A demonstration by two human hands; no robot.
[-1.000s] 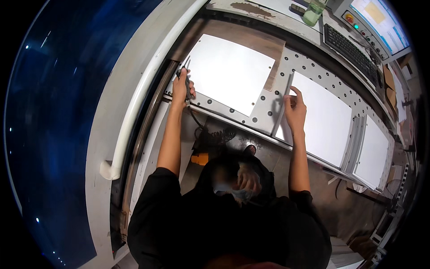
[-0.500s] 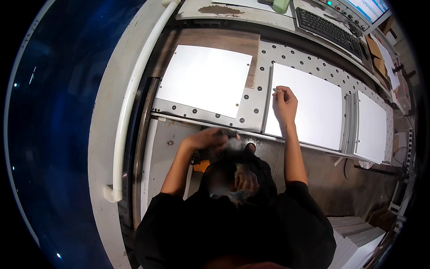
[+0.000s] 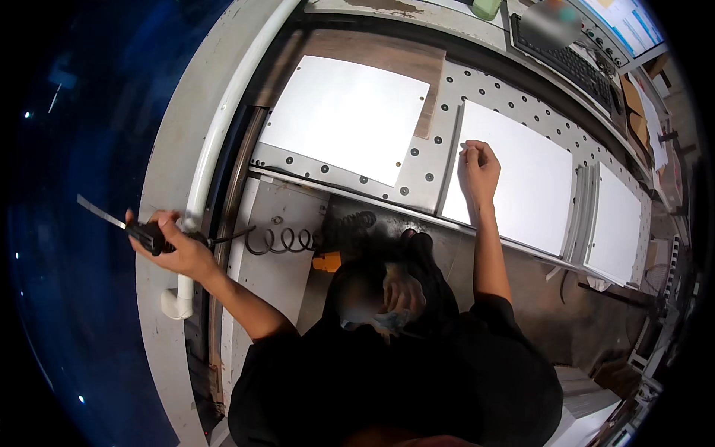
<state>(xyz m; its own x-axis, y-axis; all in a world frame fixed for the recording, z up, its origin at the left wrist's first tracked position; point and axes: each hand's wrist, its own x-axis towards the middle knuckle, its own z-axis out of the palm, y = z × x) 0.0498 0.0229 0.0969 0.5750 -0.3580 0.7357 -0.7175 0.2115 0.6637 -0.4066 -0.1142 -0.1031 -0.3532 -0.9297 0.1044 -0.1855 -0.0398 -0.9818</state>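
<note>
Over at the left, my left hand [image 3: 186, 253] is wrapped round a black air blow gun [image 3: 153, 238] with a thin metal nozzle pointing up and left. A black coiled hose [image 3: 287, 240] runs from it to the right. My right hand [image 3: 482, 175] is above a stack of white sheets [image 3: 529, 179], near its left edge. Its fingertips are pinched together; what they hold, if anything, is too small to make out. A single white sheet [image 3: 346, 119] with small holes at its corners lies to the left, partly on a brown board [image 3: 438, 67].
A white rail [image 3: 212, 149] borders the left side, beside a dark blue surface. The metal table [image 3: 421, 190] has round black dots. More white sheets [image 3: 617, 216] are stacked at the right. A keyboard [image 3: 566, 71] and a screen [image 3: 625, 22] stand at the far right.
My left hand has swung from above my lap out to the left past the rail, and the blow gun now shows plainly in it. The right hand stays at the stack.
</note>
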